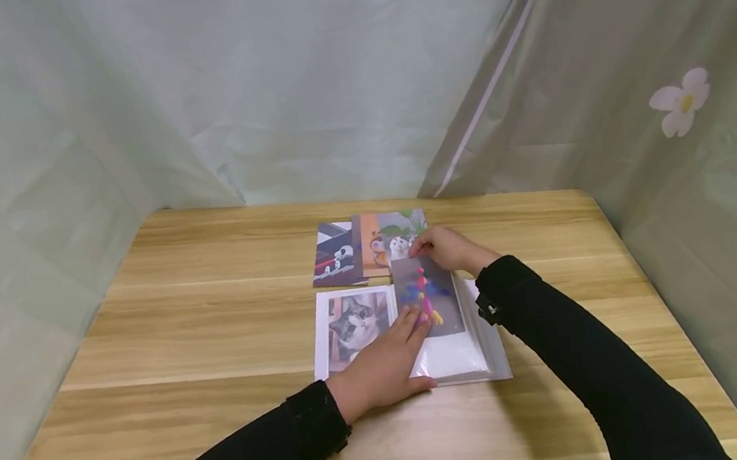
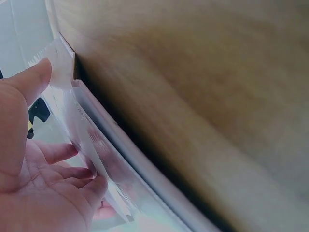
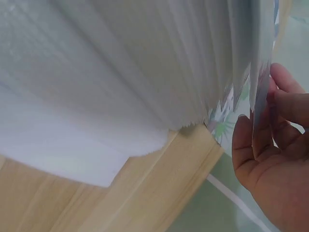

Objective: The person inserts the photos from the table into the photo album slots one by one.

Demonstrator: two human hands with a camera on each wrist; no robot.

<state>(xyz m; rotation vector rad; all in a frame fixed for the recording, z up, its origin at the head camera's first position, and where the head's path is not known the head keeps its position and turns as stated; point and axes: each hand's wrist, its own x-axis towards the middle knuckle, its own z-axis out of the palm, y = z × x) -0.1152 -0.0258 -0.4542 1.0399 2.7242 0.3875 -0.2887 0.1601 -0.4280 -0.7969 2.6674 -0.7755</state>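
An open photo album (image 1: 454,361) with clear sleeves lies on the wooden table. A grey photo (image 1: 447,316) with a bright red, yellow and blue figure lies over its right page, the lower part within the sleeve area. My right hand (image 1: 447,249) pinches the photo's top edge; in the right wrist view, the thumb and fingers of that hand (image 3: 275,154) hold a thin sheet beside the fanned pages (image 3: 145,63). My left hand (image 1: 381,366) rests across the album's middle, fingertips touching the photo's lower left. A cat photo (image 1: 354,324) fills the left page, partly covered by that hand.
Behind the album lie several overlapping pictures: a dark one (image 1: 336,257) at left, an orange one (image 1: 371,249), and one with a cat and leaves (image 1: 399,226). Pale curtains (image 1: 322,74) stand around the wooden table (image 1: 212,303).
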